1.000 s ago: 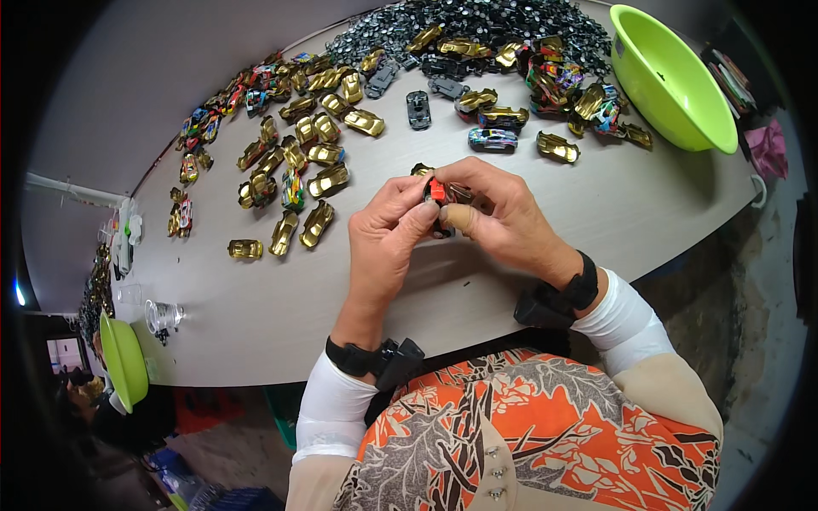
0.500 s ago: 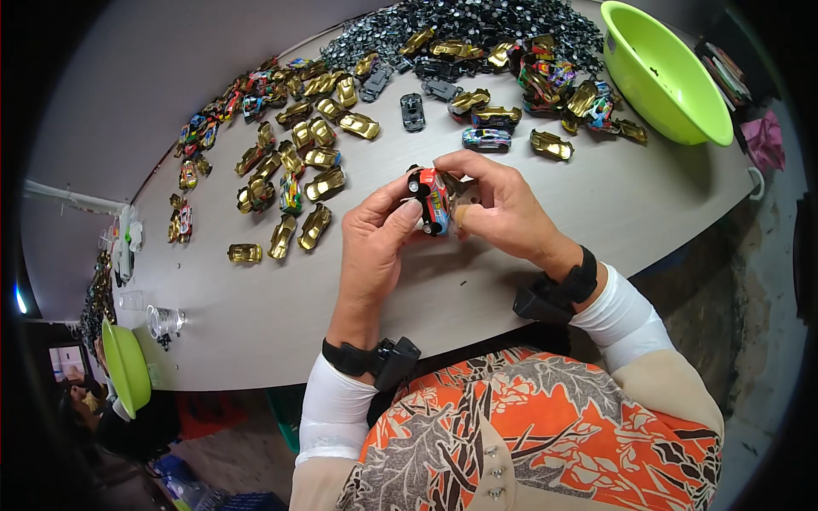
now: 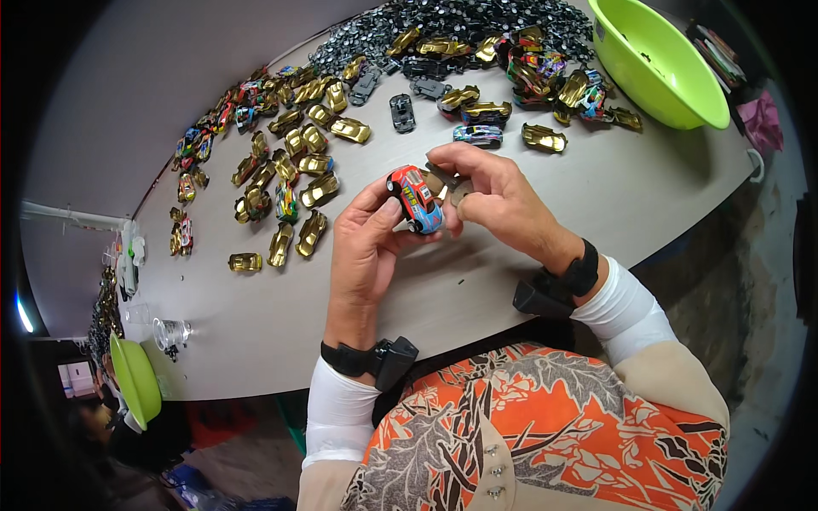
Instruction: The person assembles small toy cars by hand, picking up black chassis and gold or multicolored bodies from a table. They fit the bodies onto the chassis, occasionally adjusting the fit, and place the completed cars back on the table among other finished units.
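A red and blue toy car (image 3: pixel 415 198) with dark wheels is gripped in my left hand (image 3: pixel 365 232), the thumb along its side. Close beside it, my right hand (image 3: pixel 498 200) is closed around a brownish-gold piece (image 3: pixel 437 183), partly hidden by the fingers; its kind cannot be made out. Both hands are over the table's near middle. Beyond them lie a silver-blue patterned toy car (image 3: pixel 478 135), a gold toy car body (image 3: pixel 544 138) and a dark car chassis (image 3: pixel 402 113).
Gold car bodies (image 3: pixel 314 189) are spread to the left on the grey table (image 3: pixel 366 285). A heap of small dark wheels (image 3: pixel 477 30) covers the back. A green basin (image 3: pixel 673 77) stands back right; clear plastic cups (image 3: pixel 170 331) and another green basin (image 3: pixel 136 379) are at left.
My left hand has turned the red and blue car so its roof shows more. The brownish-gold piece in my right hand is now apart from the car.
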Motion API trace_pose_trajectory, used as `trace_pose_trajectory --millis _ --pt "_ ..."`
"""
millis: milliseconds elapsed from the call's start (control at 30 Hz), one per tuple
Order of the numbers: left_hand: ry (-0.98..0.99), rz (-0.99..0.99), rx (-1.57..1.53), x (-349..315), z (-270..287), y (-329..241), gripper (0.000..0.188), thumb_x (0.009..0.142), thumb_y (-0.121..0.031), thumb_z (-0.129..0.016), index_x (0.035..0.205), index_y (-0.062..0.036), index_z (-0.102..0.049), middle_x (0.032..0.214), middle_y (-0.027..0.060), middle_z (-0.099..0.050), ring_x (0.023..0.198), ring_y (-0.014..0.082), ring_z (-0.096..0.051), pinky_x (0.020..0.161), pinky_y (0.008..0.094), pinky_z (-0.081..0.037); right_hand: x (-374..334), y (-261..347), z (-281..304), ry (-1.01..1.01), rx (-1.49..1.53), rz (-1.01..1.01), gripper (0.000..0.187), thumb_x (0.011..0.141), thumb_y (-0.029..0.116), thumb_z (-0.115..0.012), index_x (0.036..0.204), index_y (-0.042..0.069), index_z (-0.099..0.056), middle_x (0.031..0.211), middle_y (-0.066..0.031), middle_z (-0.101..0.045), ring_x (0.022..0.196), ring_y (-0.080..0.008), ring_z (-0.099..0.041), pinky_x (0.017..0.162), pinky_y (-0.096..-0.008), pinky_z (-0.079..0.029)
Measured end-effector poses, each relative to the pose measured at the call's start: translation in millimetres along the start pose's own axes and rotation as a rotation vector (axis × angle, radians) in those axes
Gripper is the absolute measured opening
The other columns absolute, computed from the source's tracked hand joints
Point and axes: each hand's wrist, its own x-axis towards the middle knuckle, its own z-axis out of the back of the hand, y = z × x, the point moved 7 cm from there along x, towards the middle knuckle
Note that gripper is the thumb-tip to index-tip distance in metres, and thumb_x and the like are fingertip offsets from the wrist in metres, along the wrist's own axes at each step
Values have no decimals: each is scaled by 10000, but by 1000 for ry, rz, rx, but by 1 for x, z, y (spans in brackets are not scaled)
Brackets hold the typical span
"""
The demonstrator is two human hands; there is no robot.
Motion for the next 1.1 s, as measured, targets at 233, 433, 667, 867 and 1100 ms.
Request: trace_pose_trajectory --millis 233,433,667,867,1100 --pt "52 95 -52 -1 -2 3 361 863 -149 -564 1170 29 -504 976 121 -621 815 192 -637 629 368 -582 -11 40 -19 7 -797 714 444 630 -91 -501 1051 38 -552 1054 -101 -530 817 -209 -549 673 -298 -476" --pt "114 202 -44 1 5 13 425 846 -168 -581 1196 42 -463 983 122 -615 812 206 -648 596 349 -587 -19 35 -37 124 -1094 902 333 575 -79 -614 887 36 -596 1013 -80 -584 707 -220 -539 607 -287 -472" --pt "82 108 -123 3 5 1 493 835 -161 -587 1245 46 -407 1011 172 -594 866 266 -640 618 374 -592 -17 46 -1 -91 -631 632 401 683 -53 -656 1058 25 -537 900 -56 -560 730 -107 -567 582 -234 -461" --pt "36 21 -147 3 6 -4 454 787 -84 -602 1212 14 -473 1055 136 -583 976 242 -597 733 428 -570 -3 10 0 -47 -99 194 429 724 -13 -621 1128 1 -479 855 -11 -500 745 -47 -493 636 -193 -435" --pt "8 -8 11 -1 -9 -4 443 778 -14 -613 1202 22 -486 1033 126 -597 924 198 -610 775 365 -557 -2 6 -1 -49 -467 276 263 720 56 -629 960 -4 -539 814 -42 -523 664 -84 -498 576 -232 -416"
